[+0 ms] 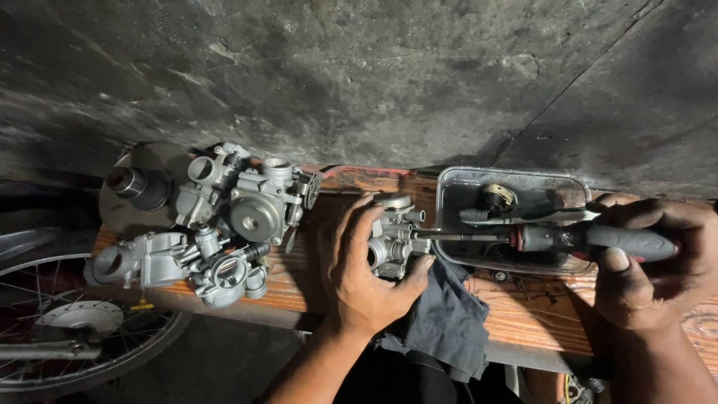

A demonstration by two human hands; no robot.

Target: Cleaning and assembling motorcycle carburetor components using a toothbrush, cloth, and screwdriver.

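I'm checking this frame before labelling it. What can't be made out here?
All in the head view:
- Screwdriver tip: hidden against the carburetor; the screw it meets cannot be seen.
- Carburetor's near side: covered by the left hand.
- Metal tray contents: dark, crossed by the screwdriver.
- Spoked wheel: cut off by the left edge.
- Right hand: palm hidden.

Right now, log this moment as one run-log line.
left hand: grips small carburetor over grey rag | right hand: holds screwdriver, tip at carburetor | metal tray behind | bench: wooden plank
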